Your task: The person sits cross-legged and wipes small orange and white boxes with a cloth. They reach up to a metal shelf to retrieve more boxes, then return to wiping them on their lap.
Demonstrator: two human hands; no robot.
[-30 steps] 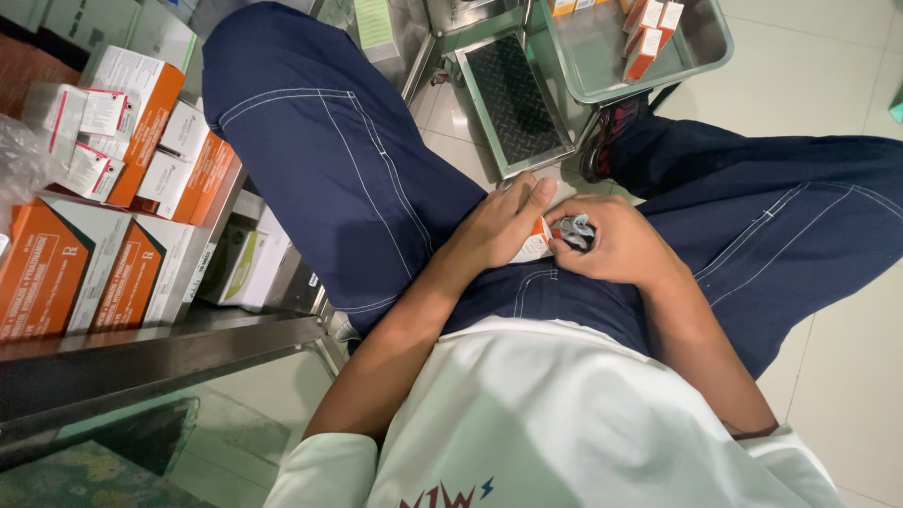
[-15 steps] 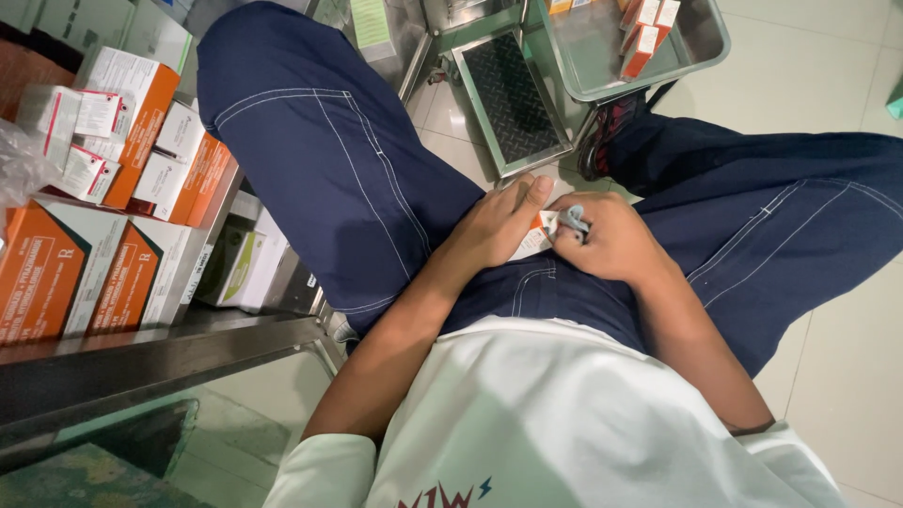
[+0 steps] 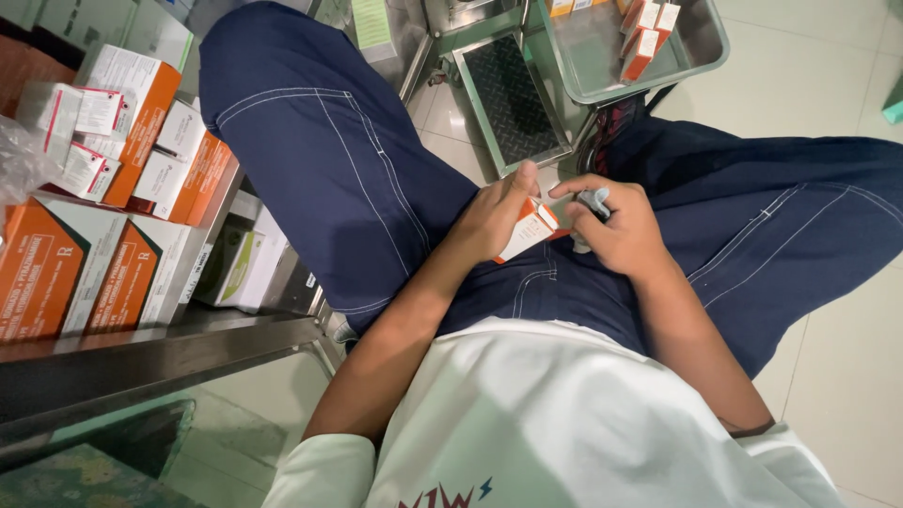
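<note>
I sit with my legs in dark blue jeans spread apart. My left hand (image 3: 497,218) grips a small white and orange carton (image 3: 529,229) over my lap. Close beside it, my right hand (image 3: 616,226) is closed around a small grey object (image 3: 593,200), its forefinger touching the top end of the carton.
A metal tray (image 3: 698,58) with more small orange and white cartons (image 3: 649,39) stands ahead, next to a dark ribbed mat (image 3: 508,99). At left, a metal shelf (image 3: 160,350) carries stacked orange and white boxes (image 3: 66,268), with smaller boxes (image 3: 94,118) behind.
Both hands have lifted slightly off the lap, and the carton now stands clearer in my left hand, turned with its white face showing.
</note>
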